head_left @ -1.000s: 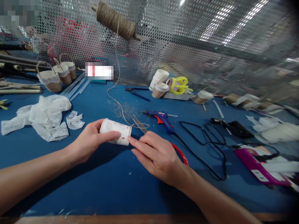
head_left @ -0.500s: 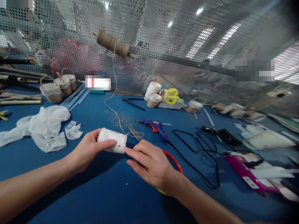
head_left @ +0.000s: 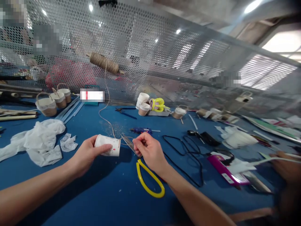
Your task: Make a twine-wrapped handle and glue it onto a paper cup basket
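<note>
My left hand (head_left: pixel 90 152) is closed round a white paper cup (head_left: pixel 107 145) lying on its side, its thumb along the printed wall. Twine (head_left: pixel 104 113) runs down from a spool to the cup's base end at the right. From there a thin loop reaches my right hand (head_left: pixel 150 153), whose thumb and fingers pinch together on the twine; the fingertips partly hide it. Under this hand lie scissors with metal blades (head_left: pixel 128 142) pointing up-left and a yellow handle (head_left: pixel 150 182) towards me.
Behind the hands is a blue glue gun (head_left: pixel 142 130) with a black cord (head_left: pixel 181 166). White lace (head_left: pixel 41 141) and small handled baskets (head_left: pixel 48 108) are at left. The twine spool (head_left: pixel 103 62) hangs before a mesh screen. Another person's hand (head_left: pixel 287 166) shows at far right.
My right hand has gone from pointing at the cup's end to a pinch on the twine, right of the cup. The yellow scissor handle has come into fuller view. The camera view has shifted.
</note>
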Tool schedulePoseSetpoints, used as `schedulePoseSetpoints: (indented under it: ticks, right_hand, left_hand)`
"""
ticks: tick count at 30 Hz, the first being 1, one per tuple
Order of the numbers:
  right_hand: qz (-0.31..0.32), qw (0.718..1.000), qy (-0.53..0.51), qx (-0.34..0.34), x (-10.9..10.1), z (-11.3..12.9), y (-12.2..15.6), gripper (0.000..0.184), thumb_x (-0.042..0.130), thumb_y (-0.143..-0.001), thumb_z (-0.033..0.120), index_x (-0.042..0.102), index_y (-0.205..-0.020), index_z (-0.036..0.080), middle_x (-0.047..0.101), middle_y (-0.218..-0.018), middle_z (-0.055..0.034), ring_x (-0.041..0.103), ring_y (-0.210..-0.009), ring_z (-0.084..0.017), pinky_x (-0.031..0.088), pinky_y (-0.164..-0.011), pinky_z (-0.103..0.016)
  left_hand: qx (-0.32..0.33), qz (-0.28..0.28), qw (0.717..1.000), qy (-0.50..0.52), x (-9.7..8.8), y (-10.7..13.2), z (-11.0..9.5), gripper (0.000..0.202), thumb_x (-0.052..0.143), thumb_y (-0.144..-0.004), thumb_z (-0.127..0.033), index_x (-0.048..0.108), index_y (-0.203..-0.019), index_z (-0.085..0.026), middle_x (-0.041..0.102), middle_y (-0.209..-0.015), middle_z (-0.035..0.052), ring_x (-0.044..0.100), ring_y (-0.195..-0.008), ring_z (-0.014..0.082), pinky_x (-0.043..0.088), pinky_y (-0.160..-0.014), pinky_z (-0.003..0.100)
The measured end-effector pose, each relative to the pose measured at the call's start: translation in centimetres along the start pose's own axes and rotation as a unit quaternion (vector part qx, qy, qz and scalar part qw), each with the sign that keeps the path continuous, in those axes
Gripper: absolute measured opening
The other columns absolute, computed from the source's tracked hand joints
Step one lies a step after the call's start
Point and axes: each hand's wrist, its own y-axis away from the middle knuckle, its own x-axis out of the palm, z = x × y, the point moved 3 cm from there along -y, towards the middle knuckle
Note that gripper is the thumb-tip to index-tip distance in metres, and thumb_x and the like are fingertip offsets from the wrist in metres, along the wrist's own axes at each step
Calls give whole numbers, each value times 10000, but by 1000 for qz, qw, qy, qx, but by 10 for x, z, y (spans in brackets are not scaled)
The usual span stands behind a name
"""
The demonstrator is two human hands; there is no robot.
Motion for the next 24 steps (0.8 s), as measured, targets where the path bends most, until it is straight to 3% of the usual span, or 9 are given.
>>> schedulePoseSetpoints:
  ticks: [6,10,13,16,24]
  right_hand:
    - [42,995,-36,79,-5,6,-8,423,388,-826,488,416,-554,166,450,-466,39,426,-393,-53,375,-406,-187]
    - [52,992,-56,97,1,7,-3,271,518,-774,428,494,-720,163,520,-613,12,504,-533,-85,415,-470,-202]
    - [125,982,-84,113,13,4,6,257,542,-764,401,521,-843,158,550,-734,-18,521,-596,-95,447,-534,-231]
    - [176,970,-122,113,21,3,14,237,540,-770,381,531,-846,156,554,-757,-19,506,-601,-83,441,-583,-238]
    - [193,950,-185,164,26,0,22,169,601,-699,285,523,-749,143,547,-690,-2,477,-600,-74,382,-565,-221]
  left_hand:
    - [25,-4,1000,5,1,3,3,255,715,-626,-240,587,-815,-127,655,-767,13,580,-678,107,445,-657,201]
    - [47,-25,998,-28,-1,9,9,319,721,-612,-255,572,-872,-144,655,-783,-6,574,-683,100,448,-651,184]
    - [65,-38,995,-62,-2,14,9,364,710,-620,-266,548,-926,-150,661,-815,-2,581,-697,108,456,-644,185]
    - [70,-39,993,-81,-2,17,11,381,706,-624,-269,532,-942,-151,663,-822,2,590,-705,112,462,-639,184]
    - [63,-20,991,-116,-3,19,18,364,700,-634,-265,533,-939,-158,658,-790,-12,580,-662,97,462,-605,169]
